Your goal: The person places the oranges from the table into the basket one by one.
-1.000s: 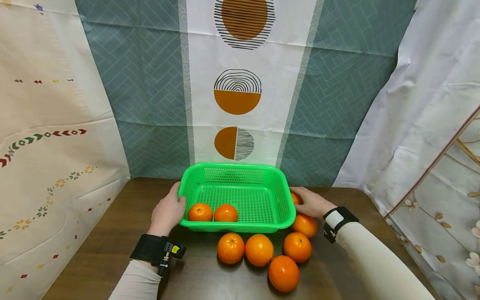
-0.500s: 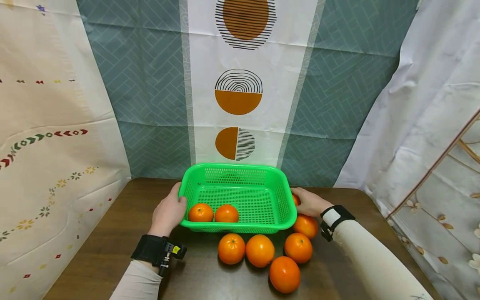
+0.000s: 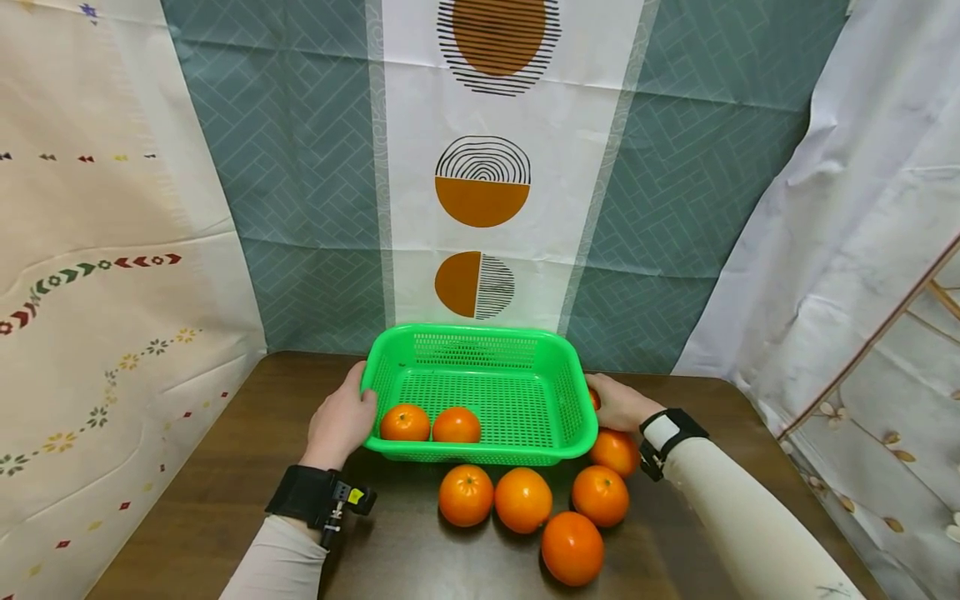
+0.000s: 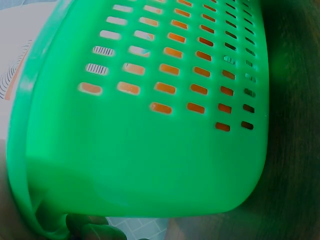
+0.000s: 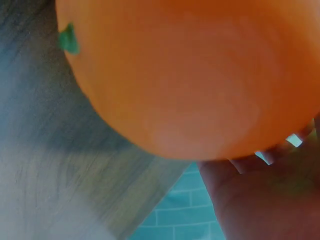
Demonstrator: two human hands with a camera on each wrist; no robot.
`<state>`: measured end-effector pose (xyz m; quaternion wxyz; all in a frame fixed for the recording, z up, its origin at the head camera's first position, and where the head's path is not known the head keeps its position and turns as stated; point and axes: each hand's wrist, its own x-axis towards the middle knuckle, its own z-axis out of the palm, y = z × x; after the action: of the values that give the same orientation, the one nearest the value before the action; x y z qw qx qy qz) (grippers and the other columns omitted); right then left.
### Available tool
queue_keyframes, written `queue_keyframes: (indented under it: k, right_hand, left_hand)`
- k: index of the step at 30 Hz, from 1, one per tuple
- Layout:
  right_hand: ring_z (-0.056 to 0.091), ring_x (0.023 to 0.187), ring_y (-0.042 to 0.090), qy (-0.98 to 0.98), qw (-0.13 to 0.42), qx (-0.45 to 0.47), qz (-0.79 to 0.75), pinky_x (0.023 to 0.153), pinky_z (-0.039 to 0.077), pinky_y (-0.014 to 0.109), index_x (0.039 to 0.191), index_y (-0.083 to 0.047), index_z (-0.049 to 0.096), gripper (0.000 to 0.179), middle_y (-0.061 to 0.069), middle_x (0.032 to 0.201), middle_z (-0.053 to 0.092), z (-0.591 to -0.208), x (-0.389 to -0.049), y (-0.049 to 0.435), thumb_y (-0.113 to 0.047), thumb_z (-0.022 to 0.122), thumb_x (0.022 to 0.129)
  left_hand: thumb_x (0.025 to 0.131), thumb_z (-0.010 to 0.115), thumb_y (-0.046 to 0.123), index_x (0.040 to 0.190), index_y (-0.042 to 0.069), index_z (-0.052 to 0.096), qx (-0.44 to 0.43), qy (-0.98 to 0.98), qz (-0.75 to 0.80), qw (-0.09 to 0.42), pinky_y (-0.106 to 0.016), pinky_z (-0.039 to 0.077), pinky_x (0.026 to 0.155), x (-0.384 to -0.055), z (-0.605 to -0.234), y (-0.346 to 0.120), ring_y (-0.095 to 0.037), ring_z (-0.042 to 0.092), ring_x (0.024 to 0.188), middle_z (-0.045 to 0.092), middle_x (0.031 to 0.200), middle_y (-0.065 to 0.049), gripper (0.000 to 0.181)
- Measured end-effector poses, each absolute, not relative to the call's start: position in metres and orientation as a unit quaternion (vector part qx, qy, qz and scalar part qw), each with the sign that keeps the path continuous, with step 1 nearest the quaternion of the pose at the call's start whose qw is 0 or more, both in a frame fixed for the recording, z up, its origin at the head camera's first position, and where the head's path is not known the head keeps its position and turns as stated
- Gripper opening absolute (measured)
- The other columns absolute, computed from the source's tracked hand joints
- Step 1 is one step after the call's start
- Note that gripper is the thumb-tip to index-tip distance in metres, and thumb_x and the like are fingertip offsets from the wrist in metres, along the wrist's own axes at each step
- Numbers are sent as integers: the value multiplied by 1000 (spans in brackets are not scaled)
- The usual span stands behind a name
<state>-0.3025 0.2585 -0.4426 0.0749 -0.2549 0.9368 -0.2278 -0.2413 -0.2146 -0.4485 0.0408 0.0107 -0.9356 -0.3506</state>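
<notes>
A green plastic basket (image 3: 480, 452) stands on the table, with two oranges (image 3: 405, 423) inside along its near side. My left hand (image 3: 339, 421) grips the basket's left rim, thumb on top; the left wrist view shows the basket's slotted wall (image 4: 150, 160) close up. At the basket's right side, my right hand (image 3: 621, 404) holds an orange (image 3: 595, 399), mostly hidden by the hand and the rim. Just nearer lies another orange (image 3: 615, 452), below the wrist. In the right wrist view, a large orange (image 5: 190, 85) with a green stem spot covers part of the right hand (image 5: 270, 200).
Several more oranges lie on the brown table (image 3: 420, 567) in front of the basket, including a left one (image 3: 466, 496), a middle one (image 3: 523, 500), and the nearest one (image 3: 572, 548). A patterned cloth (image 3: 300, 167) hangs behind the table.
My right hand has shifted slightly left, closer to the basket, and less of its orange shows. The left hand, basket and other oranges keep their places; the head view has shifted a little.
</notes>
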Motion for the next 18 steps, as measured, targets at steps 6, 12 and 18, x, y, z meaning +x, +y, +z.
queue_keyframes:
  k: [6,12,18]
  right_hand:
    - [64,98,20,920,57,-304,-240,93,54,47,121,-5,68,36,-1,106,70,-446,-307,257,-15,89,93]
    - [67,93,13,908,47,-334,-249,89,55,39,115,-5,68,29,-6,99,72,-449,-310,255,-13,88,95]
    - [65,95,19,918,49,-311,-243,89,53,42,111,-8,67,21,-5,98,70,-450,-309,251,-14,83,99]
  left_hand:
    - [115,44,23,172,8,31,12,-935,-352,41,-41,42,66,-242,-448,-214,-31,57,73,68,123,-23,60]
    - [115,43,23,172,8,31,11,-935,-352,38,-41,42,66,-243,-448,-214,-31,57,73,69,123,-23,61]
    - [115,43,23,172,8,31,11,-935,-354,39,-41,41,65,-242,-448,-214,-31,57,71,69,121,-22,60]
